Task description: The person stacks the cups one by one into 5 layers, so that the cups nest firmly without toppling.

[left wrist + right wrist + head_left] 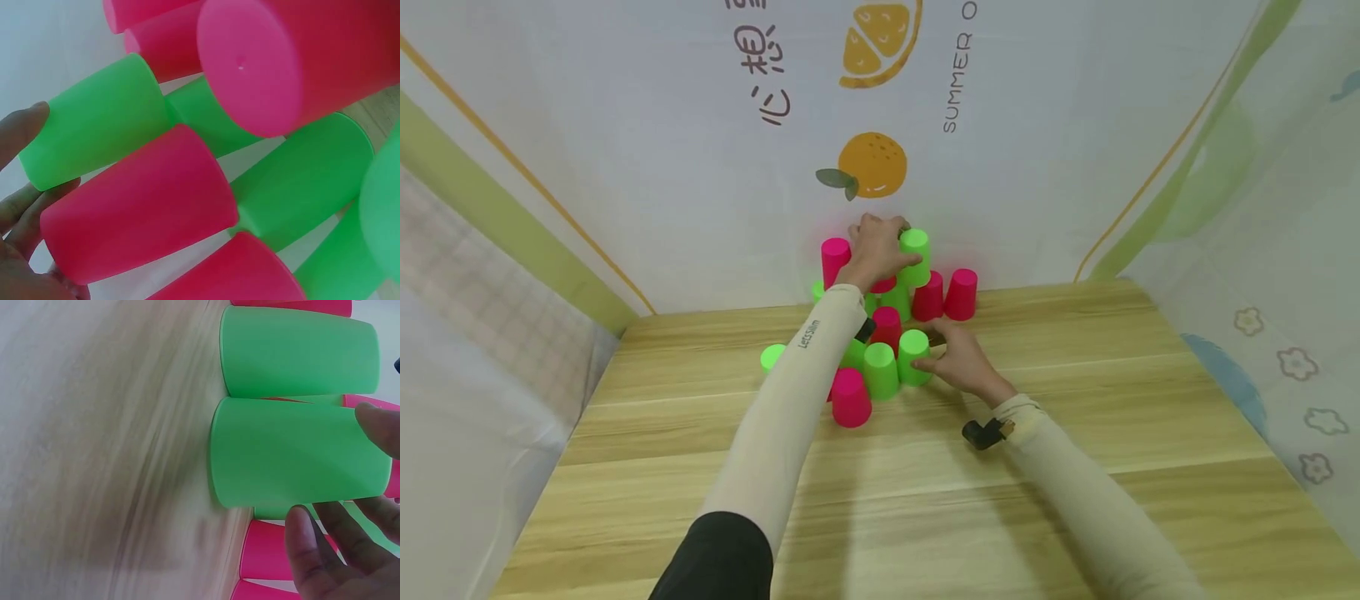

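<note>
A person's two hands at a pile of upside-down plastic cups, green & red, toward the back of a wooden desk [625, 467]. L grip [876, 250] has thumb and fingers closed round an upper green cup [915, 258], up on the pile; whether its rim bears full weight there, can't tell. R grip [964, 358] is clamped thumb-to-fingers on a front green cup [914, 358], rim down on the desk, just beside a second green cup [881, 371].

Cups look thin-walled: prob. v. light, a bit springy, smooth enough to slip, unlikely to break. Best hold is a soft pinch on opp. sides, nr the narrow closed end; a hard squeeze could bend the wall, and a nudge could topple neighbours.

Room: white cloth [1037, 167] hangs close behind the pile, so little space at back. Two red cups stand side by side at R rear, incl. the outermost one [961, 294]. L wrist cam [866, 330] is near the front cups, a poss. snag. Desk is open in front and out to the R.
</note>
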A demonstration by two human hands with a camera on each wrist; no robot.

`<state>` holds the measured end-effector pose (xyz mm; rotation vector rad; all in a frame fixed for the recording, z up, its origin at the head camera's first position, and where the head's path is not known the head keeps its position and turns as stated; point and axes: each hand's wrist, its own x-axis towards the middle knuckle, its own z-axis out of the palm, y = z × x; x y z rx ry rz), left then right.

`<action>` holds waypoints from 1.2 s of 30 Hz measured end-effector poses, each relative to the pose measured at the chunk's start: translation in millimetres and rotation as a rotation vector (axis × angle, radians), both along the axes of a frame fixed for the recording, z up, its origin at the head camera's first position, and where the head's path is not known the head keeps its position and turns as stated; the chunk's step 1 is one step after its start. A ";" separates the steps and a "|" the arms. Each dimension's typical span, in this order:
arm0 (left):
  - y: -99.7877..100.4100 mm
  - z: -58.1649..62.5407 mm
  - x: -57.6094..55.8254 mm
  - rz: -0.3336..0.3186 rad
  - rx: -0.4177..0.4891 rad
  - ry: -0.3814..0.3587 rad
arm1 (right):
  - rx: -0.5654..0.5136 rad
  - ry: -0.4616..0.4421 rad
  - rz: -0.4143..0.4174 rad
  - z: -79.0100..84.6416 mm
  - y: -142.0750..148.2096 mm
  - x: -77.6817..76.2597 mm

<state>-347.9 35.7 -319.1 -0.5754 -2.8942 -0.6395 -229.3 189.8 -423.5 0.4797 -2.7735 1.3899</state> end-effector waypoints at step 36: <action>-92.9 19.8 68.0 -0.094 0.354 0.002 | -0.013 -0.022 -0.040 7.1 9.7 -9.2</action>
